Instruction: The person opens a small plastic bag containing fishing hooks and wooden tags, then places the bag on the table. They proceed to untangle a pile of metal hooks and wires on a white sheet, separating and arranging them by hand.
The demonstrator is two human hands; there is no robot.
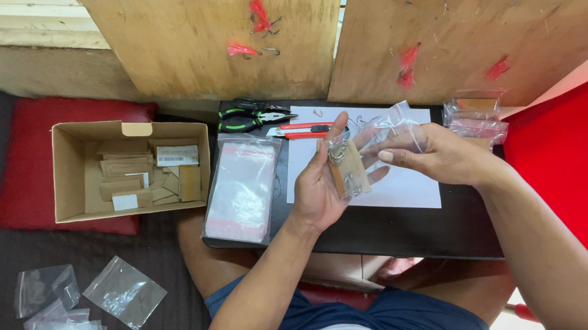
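Brown card (349,169) upright, long axis toward the boards, pinched in left hand (319,184).

Home workshop: pliers (252,120), plywood boards (216,31)

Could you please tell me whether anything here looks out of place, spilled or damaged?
Only one thing stands out: a few clear plastic bags lie scattered loose on the dark floor, apart from the neat stack of bags on the black table. Nothing looks spilled or damaged.
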